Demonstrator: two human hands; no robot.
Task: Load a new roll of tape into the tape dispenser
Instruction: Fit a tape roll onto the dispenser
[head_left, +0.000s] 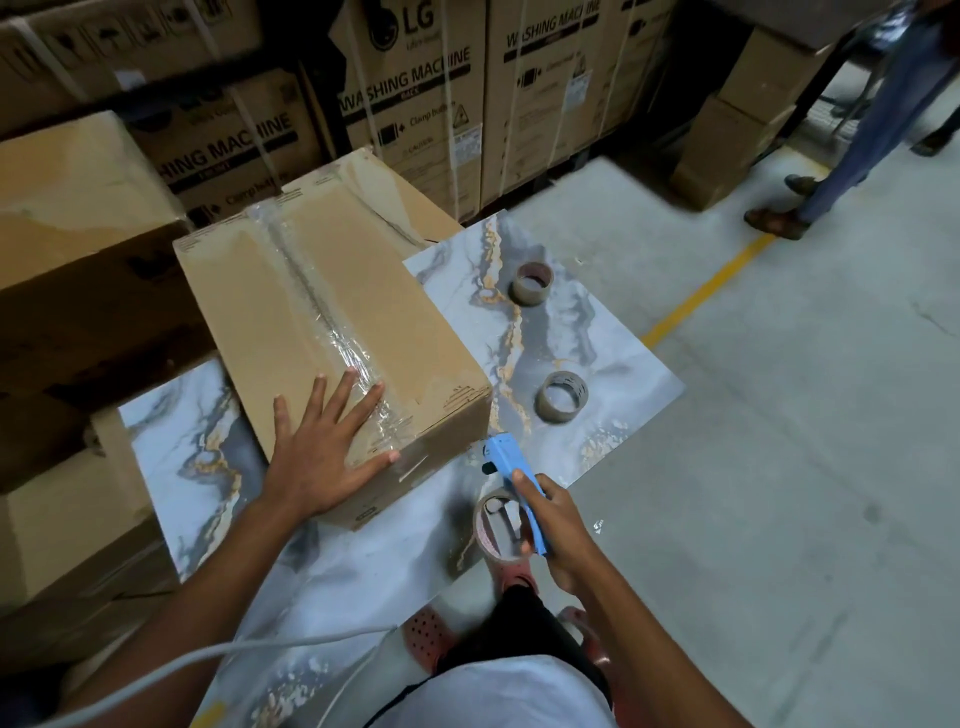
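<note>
The big brown boxes (415, 98) stacked at the back have words on them. One box says "LG" at the top and "WASHING MACHINE" in big letters, with "Clamp bottom" in small letters below. The box next to it (550, 78) also says "WASHING MACHINE". A lower box on the left (223, 150) shows "SHING MACHINE"

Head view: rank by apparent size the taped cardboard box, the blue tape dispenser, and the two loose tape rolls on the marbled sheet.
1. Taped cardboard box, by far the largest.
2. Blue tape dispenser in the right hand, with its mounted roll.
3. The near loose roll and far loose roll look alike; the near one's slight edge may just be closeness, so unranked.
</note>
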